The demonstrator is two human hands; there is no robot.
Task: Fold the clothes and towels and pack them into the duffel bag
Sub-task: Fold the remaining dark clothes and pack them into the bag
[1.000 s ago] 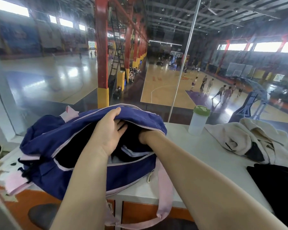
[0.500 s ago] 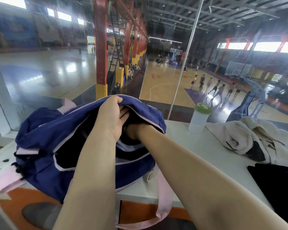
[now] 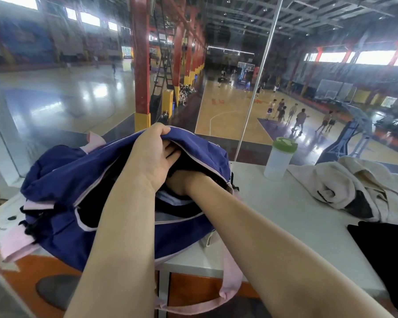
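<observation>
**Both hands at the mouth of the bag**

The white bench (image 3: pixel 285 216) ends at a glass wall behind and at its near edge in front, where the navy fabric duffel bag with pink trim (image 3: pixel 62 180) overhangs and its pink strap (image 3: pixel 230 288) dangles below. Bare benchtop lies open between the bag and the crumpled cream towel (image 3: pixel 345 187) to the right. A translucent bottle with a green lid (image 3: pixel 277 161) stands near the glass; a black garment (image 3: pixel 386 255) lies at the right near corner.

The left hand (image 3: pixel 152 159) grips the bag's upper flap, lifting it. The right hand (image 3: pixel 179 182) is sunk into the opening past the wrist; its fingers are hidden, so I cannot tell their grip.
</observation>
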